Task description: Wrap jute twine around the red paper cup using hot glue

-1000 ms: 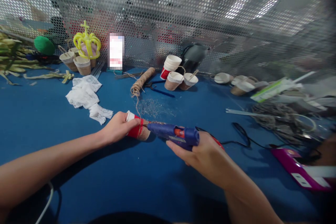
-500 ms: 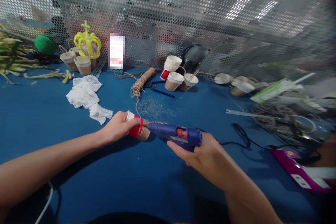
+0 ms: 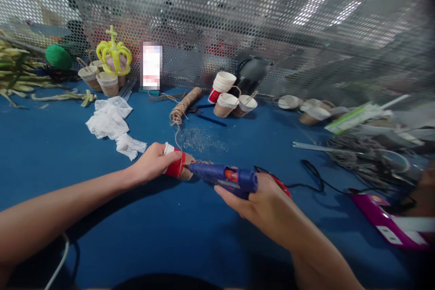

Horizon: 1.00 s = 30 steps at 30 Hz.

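My left hand [image 3: 154,161] is closed around a red and white paper cup [image 3: 174,168] lying on its side, its base end pointing right. Brown twine [image 3: 187,172] wraps the base end of the cup. A loose strand runs from there up to a roll of twine [image 3: 186,105]. In my right hand [image 3: 263,199] is a blue hot glue gun [image 3: 224,176], an orange part showing in its body. The gun's nozzle is at the twine's edge on the cup; I cannot tell whether it touches. My right fingers are partly hidden behind the gun.
Blue-handled pliers [image 3: 210,118] lie behind the cup, near stacked paper cups [image 3: 224,82] and small twine-wrapped cups [image 3: 226,105]. Crumpled white cloth [image 3: 110,118] is at left, below a yellow crown [image 3: 115,59]. A purple power strip [image 3: 384,222] and black cord [image 3: 314,176] are at right.
The glue gun and my right hand have shifted slightly left and down along the cup. My left hand keeps its hold on the cup.
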### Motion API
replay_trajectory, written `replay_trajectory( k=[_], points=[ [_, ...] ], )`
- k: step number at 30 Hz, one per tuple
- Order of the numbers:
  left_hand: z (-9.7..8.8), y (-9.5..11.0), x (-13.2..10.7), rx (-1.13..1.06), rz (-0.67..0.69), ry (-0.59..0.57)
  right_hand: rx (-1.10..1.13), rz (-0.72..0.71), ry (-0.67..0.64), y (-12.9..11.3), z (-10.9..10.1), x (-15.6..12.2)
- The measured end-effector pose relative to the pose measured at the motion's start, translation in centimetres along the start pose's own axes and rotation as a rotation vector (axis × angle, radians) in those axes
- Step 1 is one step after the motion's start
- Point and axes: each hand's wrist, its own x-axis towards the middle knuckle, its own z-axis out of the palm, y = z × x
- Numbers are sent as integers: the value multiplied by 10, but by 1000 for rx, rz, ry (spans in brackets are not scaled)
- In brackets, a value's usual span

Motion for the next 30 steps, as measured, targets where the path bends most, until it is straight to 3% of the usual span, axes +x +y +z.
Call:
replay_trajectory(
  k=[4,9,18,30],
  points=[
    [0,0,1,8,-1,19,-9,60,48,3,0,1],
    [1,2,1,-32,-20,2,-9,52,0,1,-2,4],
    [0,-3,4,-98,-23,-21,-1,-40,-6,5,4,-3],
    [-1,-4,6,14,-14,65,21,-72,-54,6,4,-6]
  ],
)
